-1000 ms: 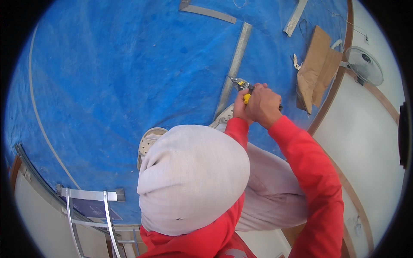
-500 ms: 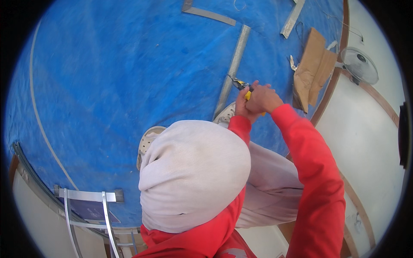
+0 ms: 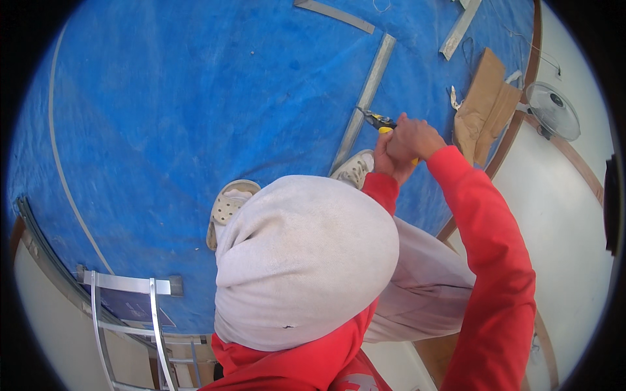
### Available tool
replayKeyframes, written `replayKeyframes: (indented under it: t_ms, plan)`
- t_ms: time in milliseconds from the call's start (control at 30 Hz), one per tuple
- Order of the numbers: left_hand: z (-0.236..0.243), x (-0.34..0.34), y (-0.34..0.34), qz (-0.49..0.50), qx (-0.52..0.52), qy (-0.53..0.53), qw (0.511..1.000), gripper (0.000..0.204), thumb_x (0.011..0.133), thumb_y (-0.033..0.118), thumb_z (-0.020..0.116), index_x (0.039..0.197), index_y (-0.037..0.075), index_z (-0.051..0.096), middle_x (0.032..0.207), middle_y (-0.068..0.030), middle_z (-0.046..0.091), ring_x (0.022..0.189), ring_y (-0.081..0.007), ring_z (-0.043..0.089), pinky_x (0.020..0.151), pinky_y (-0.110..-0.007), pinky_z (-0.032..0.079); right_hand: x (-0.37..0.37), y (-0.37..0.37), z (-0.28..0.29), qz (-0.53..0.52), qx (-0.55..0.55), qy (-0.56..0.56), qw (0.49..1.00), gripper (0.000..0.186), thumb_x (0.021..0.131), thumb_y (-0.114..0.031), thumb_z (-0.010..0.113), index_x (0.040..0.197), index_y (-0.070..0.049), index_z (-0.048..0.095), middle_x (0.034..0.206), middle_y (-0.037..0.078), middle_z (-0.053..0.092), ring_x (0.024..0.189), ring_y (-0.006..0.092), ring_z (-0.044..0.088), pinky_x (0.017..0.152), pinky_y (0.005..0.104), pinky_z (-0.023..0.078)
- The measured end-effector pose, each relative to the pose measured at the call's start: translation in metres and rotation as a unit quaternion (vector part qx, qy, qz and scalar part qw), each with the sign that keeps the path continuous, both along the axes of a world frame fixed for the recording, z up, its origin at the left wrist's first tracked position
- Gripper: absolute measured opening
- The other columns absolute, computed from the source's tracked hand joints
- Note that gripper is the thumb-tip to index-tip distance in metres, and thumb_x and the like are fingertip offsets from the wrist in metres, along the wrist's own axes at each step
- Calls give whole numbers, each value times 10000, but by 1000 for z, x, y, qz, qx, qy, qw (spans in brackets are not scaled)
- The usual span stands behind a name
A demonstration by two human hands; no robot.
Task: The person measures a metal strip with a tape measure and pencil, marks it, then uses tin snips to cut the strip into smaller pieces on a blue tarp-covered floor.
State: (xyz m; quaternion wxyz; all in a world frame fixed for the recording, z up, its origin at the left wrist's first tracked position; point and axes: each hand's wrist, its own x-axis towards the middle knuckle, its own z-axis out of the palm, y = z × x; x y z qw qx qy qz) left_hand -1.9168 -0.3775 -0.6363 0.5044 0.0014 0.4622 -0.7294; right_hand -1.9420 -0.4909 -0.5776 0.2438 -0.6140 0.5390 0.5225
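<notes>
My right hand (image 3: 422, 138) and my left hand (image 3: 390, 161) are closed together around the handles of tin snips (image 3: 378, 120) with yellow and black grips. The left hand is lower, and the right one partly covers it. Past my fingers, the snips' jaws point left and overlap a narrow grey metal strip (image 3: 377, 68) in view. Whether they bite into it I cannot tell. That strip lies along the floor, its near end beside my right shoe (image 3: 353, 171).
A blue sheet (image 3: 176, 111) covers the floor. More strips (image 3: 460, 30) lie at the far side. Brown cardboard (image 3: 486, 107) and a round clear-covered fixture (image 3: 553, 111) are by the right wall. An aluminium ladder (image 3: 127, 283) stands lower left. My left shoe (image 3: 228, 207) rests on the sheet.
The view has shifted a little, so most things appear farther right. Both hands remain on the snips, with more of the upper yellow grip showing.
</notes>
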Motion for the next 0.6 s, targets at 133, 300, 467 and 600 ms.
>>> replayKeyframes:
  t_ms: [133,300,467,600]
  plan:
    - [2,1,-4,-30,41,16,999,660,928,453,604,1471,88,517,1547,-209,494,1403,-353,508,1141,-509,451,-3,1,0,3,-17,-39,999,431,880,-286,523,1023,76,709,1044,318,717,1004,455,712,881,521,569]
    - [6,-6,2,36,-16,86,996,725,928,517,629,1473,59,493,1537,-261,479,1413,-431,481,1151,-534,444,12,-6,1,2,95,34,995,378,879,-295,557,978,-8,782,1051,253,751,1010,398,737,868,479,579]
    - [-14,-33,8,50,47,99,993,623,964,509,616,1419,90,540,1451,-196,572,1359,-370,543,1121,-528,474,18,-4,14,-30,-32,11,999,348,879,-291,602,969,-16,797,1036,236,762,1001,398,745,854,471,595]
    - [-22,-48,11,76,63,102,990,509,996,499,608,1345,128,594,1337,-103,656,1246,-285,633,1016,-492,556,25,-10,17,-42,-31,38,998,298,873,-238,646,990,-4,788,1042,239,760,990,411,747,830,464,612]
